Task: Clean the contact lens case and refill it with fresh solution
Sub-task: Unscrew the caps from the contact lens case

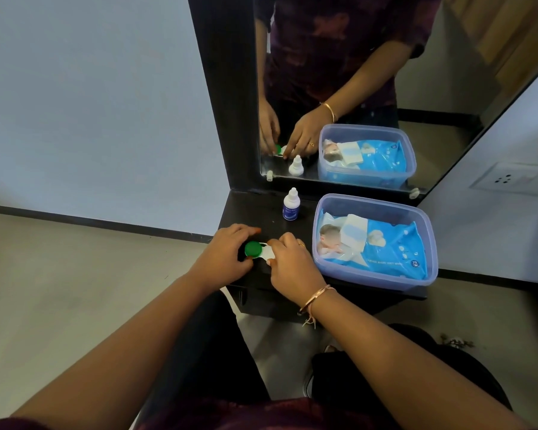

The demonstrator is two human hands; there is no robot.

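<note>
Your lens case [266, 252] lies on the dark desk [303, 220], white with a green cap [253, 249]. Your left hand [227, 252] curls its fingers around this cap, and your right hand [292, 263] pinches the white end.

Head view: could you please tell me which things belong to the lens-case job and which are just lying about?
Job: contact lens case, green cap, left hand, right hand, solution bottle, probably the wet wipes pack.
Lying about: plastic box, mirror, wall socket.
</note>
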